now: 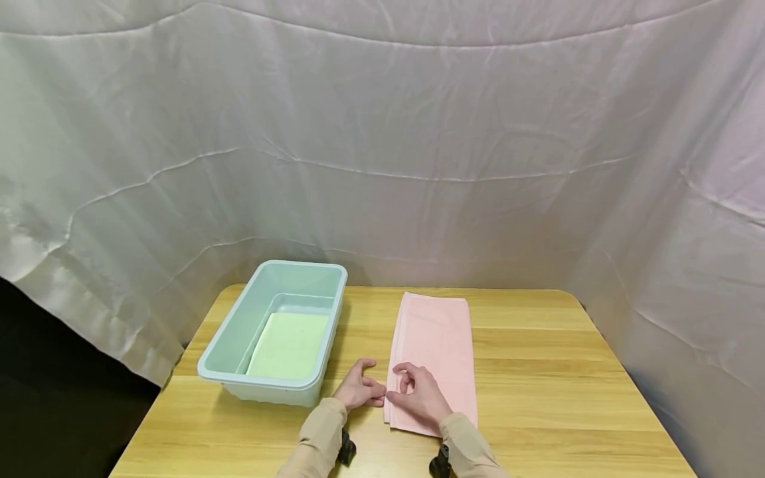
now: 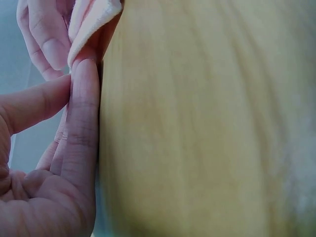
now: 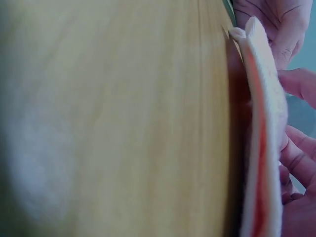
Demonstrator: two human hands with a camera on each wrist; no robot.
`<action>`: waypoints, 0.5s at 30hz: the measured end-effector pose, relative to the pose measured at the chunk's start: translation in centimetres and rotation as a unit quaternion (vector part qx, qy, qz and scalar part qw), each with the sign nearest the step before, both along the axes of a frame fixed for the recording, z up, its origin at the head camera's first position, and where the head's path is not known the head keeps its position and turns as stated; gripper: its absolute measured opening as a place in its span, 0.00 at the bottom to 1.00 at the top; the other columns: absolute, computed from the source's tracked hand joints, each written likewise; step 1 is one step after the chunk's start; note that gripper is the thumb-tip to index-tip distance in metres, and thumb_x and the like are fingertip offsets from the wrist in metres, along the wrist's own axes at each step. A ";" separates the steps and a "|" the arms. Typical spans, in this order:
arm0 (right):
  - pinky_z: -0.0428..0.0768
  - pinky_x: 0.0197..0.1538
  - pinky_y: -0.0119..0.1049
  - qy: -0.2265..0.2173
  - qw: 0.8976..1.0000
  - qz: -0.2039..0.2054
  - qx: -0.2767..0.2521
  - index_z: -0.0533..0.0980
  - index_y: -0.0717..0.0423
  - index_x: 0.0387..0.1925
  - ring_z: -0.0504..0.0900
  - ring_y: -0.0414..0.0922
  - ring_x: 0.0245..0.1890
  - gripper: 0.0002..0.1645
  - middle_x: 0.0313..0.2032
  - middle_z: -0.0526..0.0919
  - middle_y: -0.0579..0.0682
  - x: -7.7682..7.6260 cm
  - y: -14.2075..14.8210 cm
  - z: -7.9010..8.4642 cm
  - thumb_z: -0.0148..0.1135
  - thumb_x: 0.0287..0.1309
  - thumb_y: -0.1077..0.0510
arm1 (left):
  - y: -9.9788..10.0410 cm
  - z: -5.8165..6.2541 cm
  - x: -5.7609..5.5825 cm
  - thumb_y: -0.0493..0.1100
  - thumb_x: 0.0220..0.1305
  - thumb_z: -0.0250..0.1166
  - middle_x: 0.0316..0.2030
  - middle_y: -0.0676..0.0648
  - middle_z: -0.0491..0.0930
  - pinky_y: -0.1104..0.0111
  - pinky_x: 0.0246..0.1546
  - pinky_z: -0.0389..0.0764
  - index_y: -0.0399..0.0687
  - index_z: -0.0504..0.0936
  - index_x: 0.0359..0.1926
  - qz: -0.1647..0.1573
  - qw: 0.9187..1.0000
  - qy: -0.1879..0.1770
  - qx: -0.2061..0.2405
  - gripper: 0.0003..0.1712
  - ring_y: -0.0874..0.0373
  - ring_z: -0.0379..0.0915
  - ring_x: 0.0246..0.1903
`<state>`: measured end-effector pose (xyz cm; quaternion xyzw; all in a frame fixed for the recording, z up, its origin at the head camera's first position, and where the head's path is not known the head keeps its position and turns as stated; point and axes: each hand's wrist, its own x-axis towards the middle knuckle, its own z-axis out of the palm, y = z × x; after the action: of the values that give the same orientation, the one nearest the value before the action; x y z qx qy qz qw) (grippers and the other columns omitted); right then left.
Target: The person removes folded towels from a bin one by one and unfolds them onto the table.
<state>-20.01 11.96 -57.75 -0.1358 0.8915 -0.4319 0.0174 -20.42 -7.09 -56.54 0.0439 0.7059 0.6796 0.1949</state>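
Observation:
A folded pink towel [image 1: 439, 352] lies lengthwise on the wooden table, its layered pale edge facing left. My left hand [image 1: 361, 387] reaches that edge near the front, fingers extended. In the left wrist view, its index fingertip meets the underside of the raised towel edge [image 2: 96, 24], and the thumb lies close to that finger. My right hand [image 1: 420, 393] rests over the towel's near left part, its thumb and index finger loosely bent and apart. In the right wrist view, its fingers [image 3: 298, 153] sit beside the towel's layered side [image 3: 264, 123], their tips partly hidden.
A light blue-green plastic tub [image 1: 331, 318] stands left of the towel, a pale green flat piece [image 1: 289, 345] on its bottom. Wooden tabletop [image 1: 556, 378] extends right of the towel. Grey curtains [image 1: 418, 146] hang behind and at both sides.

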 end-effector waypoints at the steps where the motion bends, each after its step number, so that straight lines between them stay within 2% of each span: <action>1: 0.67 0.47 0.31 -0.003 1.000 0.001 0.000 0.79 0.55 0.52 0.70 0.36 0.33 0.29 0.24 0.77 0.39 0.0 0.0 0.0 0.75 0.47 0.51 | 0.0 0.0 0.0 0.23 0.60 0.63 0.34 0.31 0.84 0.60 0.35 0.90 0.22 0.53 0.68 0.000 1.000 0.000 -0.001 0.39 0.58 0.81 0.25; 8: 0.63 0.38 0.29 -0.001 1.000 0.004 0.009 0.79 0.57 0.50 0.66 0.36 0.32 0.29 0.23 0.77 0.46 0.3 -0.2 0.3 0.69 0.40 0.62 | 0.0 0.0 0.0 0.23 0.60 0.63 0.34 0.29 0.83 0.60 0.34 0.90 0.22 0.52 0.67 -0.001 1.000 -0.001 -0.002 0.39 0.57 0.82 0.26; 15: 0.63 0.39 0.29 0.021 0.999 -0.006 0.037 0.79 0.54 0.49 0.66 0.36 0.32 0.29 0.23 0.76 0.42 0.3 -0.3 0.3 0.66 0.36 0.65 | 0.0 0.1 0.0 0.23 0.60 0.63 0.34 0.32 0.83 0.61 0.34 0.90 0.23 0.53 0.68 0.000 1.000 -0.009 -0.002 0.39 0.57 0.82 0.26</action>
<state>-19.74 11.65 -57.44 -0.1387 0.9079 -0.3956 0.0014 -20.44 -7.05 -56.41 0.0375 0.7056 0.6784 0.2011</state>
